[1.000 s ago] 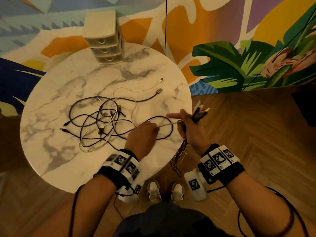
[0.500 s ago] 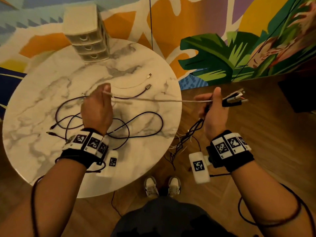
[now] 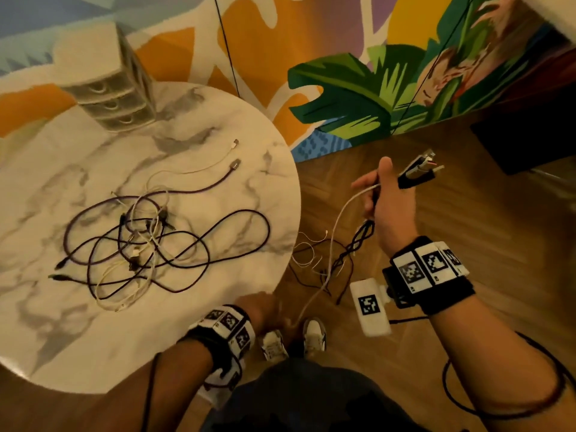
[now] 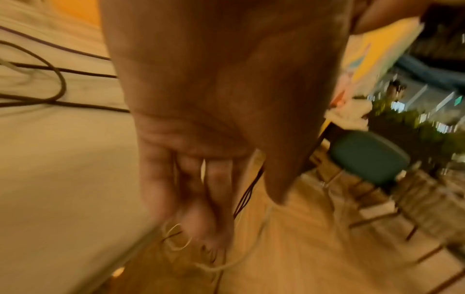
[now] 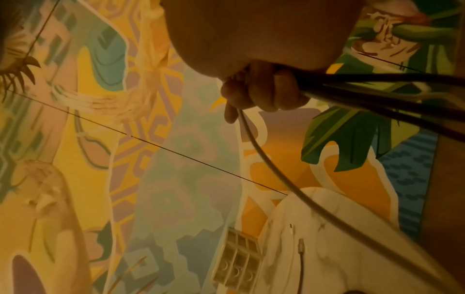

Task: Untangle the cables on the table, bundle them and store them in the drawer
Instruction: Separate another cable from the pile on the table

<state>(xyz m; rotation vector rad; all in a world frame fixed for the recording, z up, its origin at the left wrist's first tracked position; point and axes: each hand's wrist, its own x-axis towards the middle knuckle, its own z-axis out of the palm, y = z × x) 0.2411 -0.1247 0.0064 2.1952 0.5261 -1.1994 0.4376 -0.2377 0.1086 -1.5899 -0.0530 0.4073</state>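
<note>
A tangle of dark and white cables (image 3: pixel 140 244) lies on the round marble table (image 3: pixel 93 338). Right of the table, my right hand (image 3: pixel 375 185) grips a bundle of cable ends (image 3: pixel 417 169), whose plugs stick out past the thumb; dark cables (image 3: pixel 352 247) hang from it to the floor. A white cable (image 3: pixel 335 241) runs from this fist down to my left hand (image 3: pixel 271 313), which is blurred at the table's near edge. In the left wrist view the fingers (image 4: pixel 201 199) hang fairly straight, with the white cable (image 4: pixel 241 258) curving past their tips. The drawer unit (image 3: pixel 106 92) stands at the table's far side.
A purple cable's plug (image 3: pixel 234 164) and a white plug (image 3: pixel 234 143) lie apart from the tangle, toward the table's right edge. Thin white wires (image 3: pixel 308 254) trail on the wooden floor by my shoes (image 3: pixel 313 335). A dark object (image 3: pixel 530 141) sits at the right wall.
My left hand has dropped from over the table to its near edge. The white cable, stretched taut half a second ago, now hangs slack. The right hand holds the bundle in place.
</note>
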